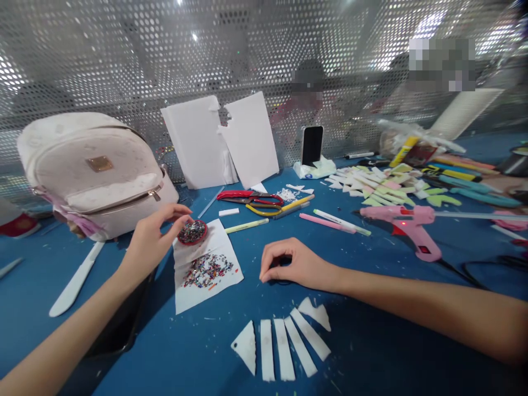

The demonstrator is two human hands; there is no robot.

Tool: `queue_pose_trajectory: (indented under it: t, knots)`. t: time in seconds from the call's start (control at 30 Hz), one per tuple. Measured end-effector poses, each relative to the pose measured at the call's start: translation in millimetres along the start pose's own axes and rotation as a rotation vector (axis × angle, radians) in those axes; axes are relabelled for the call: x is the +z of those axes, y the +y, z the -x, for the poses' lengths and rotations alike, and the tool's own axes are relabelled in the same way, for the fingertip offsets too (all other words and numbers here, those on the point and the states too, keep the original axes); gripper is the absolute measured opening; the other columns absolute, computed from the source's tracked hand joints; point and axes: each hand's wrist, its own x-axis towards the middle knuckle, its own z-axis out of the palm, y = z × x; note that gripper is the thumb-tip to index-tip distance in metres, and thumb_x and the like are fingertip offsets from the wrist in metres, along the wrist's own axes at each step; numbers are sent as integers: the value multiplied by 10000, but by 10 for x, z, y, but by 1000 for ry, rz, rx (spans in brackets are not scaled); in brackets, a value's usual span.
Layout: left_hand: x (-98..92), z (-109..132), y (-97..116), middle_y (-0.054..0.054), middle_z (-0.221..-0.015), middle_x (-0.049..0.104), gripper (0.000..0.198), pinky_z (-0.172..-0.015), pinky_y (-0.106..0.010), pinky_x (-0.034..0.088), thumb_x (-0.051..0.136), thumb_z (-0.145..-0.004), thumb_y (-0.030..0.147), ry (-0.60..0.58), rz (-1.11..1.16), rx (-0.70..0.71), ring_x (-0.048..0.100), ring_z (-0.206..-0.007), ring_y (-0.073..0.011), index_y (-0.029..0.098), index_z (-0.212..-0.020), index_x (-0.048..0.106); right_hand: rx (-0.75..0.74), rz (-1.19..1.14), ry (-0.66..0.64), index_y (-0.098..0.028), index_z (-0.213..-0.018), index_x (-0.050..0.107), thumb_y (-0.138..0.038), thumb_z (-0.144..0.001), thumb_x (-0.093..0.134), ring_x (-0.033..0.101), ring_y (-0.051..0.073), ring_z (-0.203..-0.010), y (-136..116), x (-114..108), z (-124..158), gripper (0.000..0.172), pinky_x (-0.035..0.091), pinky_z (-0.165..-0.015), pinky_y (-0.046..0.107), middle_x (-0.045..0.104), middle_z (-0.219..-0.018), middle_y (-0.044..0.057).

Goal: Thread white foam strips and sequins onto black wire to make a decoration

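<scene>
My left hand (pixel 159 234) hovers at the rim of a small red dish (pixel 192 232) full of multicoloured glittery bits, thumb and fingers a little apart. Whether it touches the dish I cannot tell. The dish sits on a sheet of white paper (pixel 181 291) with more of these loose bits (pixel 208 270) scattered on it. Farther right, my right hand (pixel 297 264) rests on the blue table, fingers curled and thumb tip against them; what they pinch, if anything, is hidden. Below it lie white strips (pixel 267 349) between a pointed white head piece (pixel 246 347) and a notched tail piece (pixel 315 313), arranged like a fish skeleton.
A pink glue gun (pixel 406 220) lies right, its cord trailing. Scissors (pixel 256 199), markers (pixel 328 223) and cut pieces (pixel 379 184) lie farther back. A white backpack (pixel 99 170), a white plastic knife (pixel 78 278), a dark tablet-like object (pixel 119 330) and a propped phone (pixel 312 145) are around.
</scene>
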Motion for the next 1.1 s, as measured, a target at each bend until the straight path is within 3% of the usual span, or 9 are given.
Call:
queue_pose_trajectory:
  t: [0.1, 0.17, 0.4, 0.6, 1.1]
  knots:
    - [9, -33, -210, -28, -962, 752, 204, -822, -315, 488, 506, -912, 338, -61, -113, 12, 697, -891, -232, 219, -1028, 626, 10, 8, 2, -158, -742, 740, -343, -776, 783, 627, 133, -693, -5, 5, 2, 193, 501, -667, 261, 696, -761, 26]
    - [33, -33, -292, -10, -827, 746, 216, -781, -312, 492, 462, -932, 326, -121, -139, 9, 695, -793, -222, 218, -1040, 614, 20, 14, 9, -157, -745, 737, -337, -782, 779, 621, 131, -692, -11, 7, 0, 188, 494, -665, 260, 695, -762, 26]
    - [159, -11, -395, -29, -856, 742, 323, -758, -298, 557, 383, -983, 382, -322, 71, -28, 704, -777, -195, 207, -1135, 607, 27, 31, 17, -157, -754, 731, -277, -789, 771, 620, 134, -711, -15, -3, -5, 131, 486, -677, 259, 691, -776, 24]
    - [186, -20, -476, -86, -1065, 739, 368, -842, -350, 574, 373, -991, 404, -328, 109, -28, 713, -937, -227, 188, -1181, 603, 22, 53, 13, -154, -765, 735, -271, -797, 766, 620, 133, -716, -9, -7, -4, 125, 484, -676, 255, 692, -784, 27]
    - [170, -55, -565, -66, -1012, 751, 287, -899, -376, 531, 471, -899, 259, -234, 7, 36, 708, -954, -242, 203, -1157, 583, 15, 46, 18, -167, -765, 738, -281, -795, 769, 622, 131, -714, 18, -8, -11, 122, 481, -671, 253, 688, -782, 20]
